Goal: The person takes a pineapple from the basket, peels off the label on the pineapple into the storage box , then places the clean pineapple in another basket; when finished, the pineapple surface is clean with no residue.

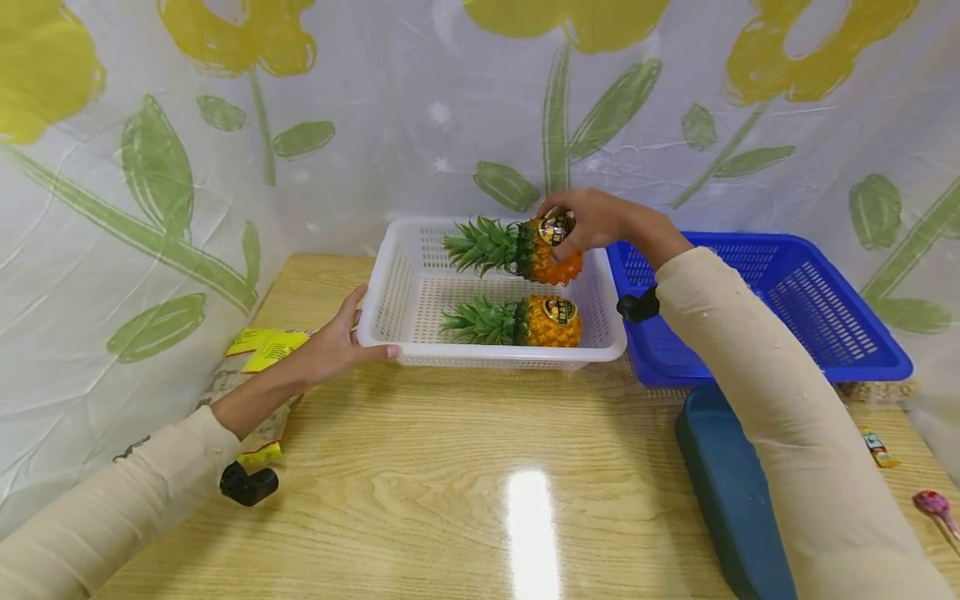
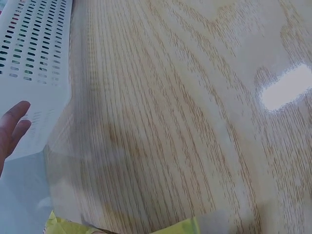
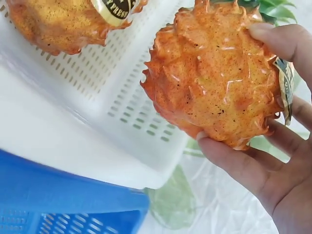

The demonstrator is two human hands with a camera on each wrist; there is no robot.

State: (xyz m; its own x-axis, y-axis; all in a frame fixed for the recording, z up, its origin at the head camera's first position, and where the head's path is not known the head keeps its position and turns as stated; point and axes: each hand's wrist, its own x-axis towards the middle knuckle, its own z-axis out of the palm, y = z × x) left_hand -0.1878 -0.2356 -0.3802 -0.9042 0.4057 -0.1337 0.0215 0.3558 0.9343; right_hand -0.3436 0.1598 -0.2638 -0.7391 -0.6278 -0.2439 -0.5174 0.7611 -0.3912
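Note:
In the head view my right hand [image 1: 588,221] grips a pineapple [image 1: 551,267] by its orange body, over the back of a white plastic basket [image 1: 495,357]. Thumb and fingers curl round the spiky fruit [image 3: 214,78] in the right wrist view, and its leafy crown points left. A second pineapple [image 1: 553,321] with a black and gold label lies along the basket's front side, crown also leftward. My left hand [image 1: 333,343] rests on the basket's front left corner, its straight thumb along the front rim and the fingers at the left side.
Right of the white basket stands a blue basket [image 1: 862,333], with a dark teal tray [image 1: 727,492] before it, partly behind my right sleeve. A yellow and clear package [image 1: 273,346] lies at the left. A lollipop [image 1: 932,502] and a small wrapped sweet [image 1: 877,448] lie far right.

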